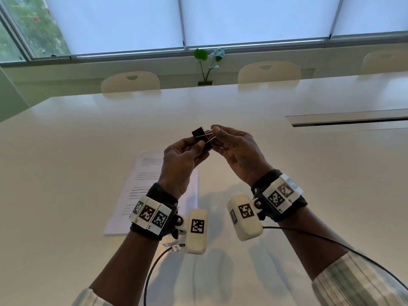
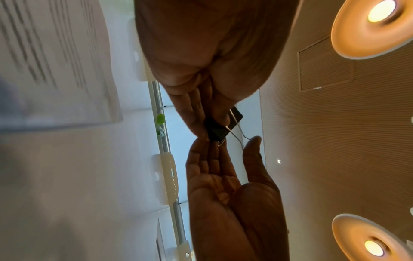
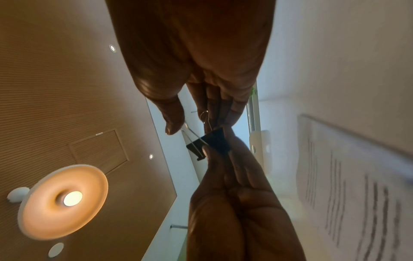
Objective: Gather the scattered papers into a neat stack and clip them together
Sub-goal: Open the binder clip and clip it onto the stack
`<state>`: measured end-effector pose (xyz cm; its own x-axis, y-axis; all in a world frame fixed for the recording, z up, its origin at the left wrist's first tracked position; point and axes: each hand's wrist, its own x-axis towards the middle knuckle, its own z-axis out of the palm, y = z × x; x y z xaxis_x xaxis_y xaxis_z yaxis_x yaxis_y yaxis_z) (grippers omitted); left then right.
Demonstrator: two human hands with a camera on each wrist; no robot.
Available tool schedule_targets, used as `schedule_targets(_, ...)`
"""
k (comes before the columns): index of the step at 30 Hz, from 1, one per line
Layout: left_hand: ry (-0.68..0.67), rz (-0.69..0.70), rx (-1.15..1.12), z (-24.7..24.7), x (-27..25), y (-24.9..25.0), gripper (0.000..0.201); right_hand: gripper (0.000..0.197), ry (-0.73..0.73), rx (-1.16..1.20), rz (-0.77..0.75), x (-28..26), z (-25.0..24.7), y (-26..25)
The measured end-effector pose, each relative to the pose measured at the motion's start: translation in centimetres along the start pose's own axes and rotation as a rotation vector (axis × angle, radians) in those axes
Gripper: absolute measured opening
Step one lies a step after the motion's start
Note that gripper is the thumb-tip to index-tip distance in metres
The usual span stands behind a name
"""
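Note:
Both hands are raised above the white table (image 1: pixel 309 173) and meet on one black binder clip (image 1: pixel 198 132). My left hand (image 1: pixel 199 148) pinches the clip's black body between thumb and fingers. My right hand (image 1: pixel 218 136) has its thumb on one silver wire handle and its fingers on the other. The left wrist view shows the clip (image 2: pixel 220 126) between the two hands, as does the right wrist view, clip (image 3: pixel 213 140). The printed papers (image 1: pixel 141 195) lie in a stack on the table below my left wrist, partly hidden by it.
Three pale chairs (image 1: pixel 130 83) stand along the table's far side, with a small green plant (image 1: pixel 206 62) between them. A long cable slot (image 1: pixel 353 122) runs in the tabletop at right. Black cables (image 1: pixel 331 239) trail from the wrist cameras.

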<state>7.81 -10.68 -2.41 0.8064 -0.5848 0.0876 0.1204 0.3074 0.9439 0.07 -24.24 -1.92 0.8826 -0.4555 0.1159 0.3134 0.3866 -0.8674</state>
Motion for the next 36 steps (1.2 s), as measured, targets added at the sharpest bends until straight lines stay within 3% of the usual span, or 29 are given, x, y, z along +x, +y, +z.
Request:
schedule_targets(6, -0.019, -0.039, 0.054, -8.9, 1.5, 4.3, 0.017, 0.029, 0.09, 0.087, -0.01, 2.5, 8.6, 4.9)
schedule_targets(9, 0.102, -0.076, 0.064, -13.6, 3.1, 5.1, 0.014, 0.017, 0.198, 0.243, 0.072, 4.1, 11.1, 7.3)
schedule_targets(14, 0.211, -0.178, 0.192, -19.3, 5.3, 4.0, 0.006, 0.019, 0.299, 0.395, 0.221, 6.1, 11.9, 10.9)
schedule_targets(20, 0.218, -0.313, 0.362, -20.3, 7.1, 2.0, 0.033, 0.025, 0.388, 0.379, 0.342, 6.5, 10.7, 14.7)
schedule_targets(24, 0.235, -0.334, 0.488, -20.2, 8.7, 1.9, 0.032, 0.023, 0.351, 0.392, 0.306, 6.8, 9.8, 15.6)
schedule_targets(30, 0.212, -0.337, 0.931, -20.5, 9.9, 1.1, 0.036, 0.022, 0.316, 0.392, 0.249, 6.9, 9.3, 16.3)
schedule_targets(36, 0.136, -0.388, 1.064, -20.7, 10.1, 0.5, 0.029, 0.023, 0.309, 0.379, 0.233, 6.9, 9.6, 16.3)
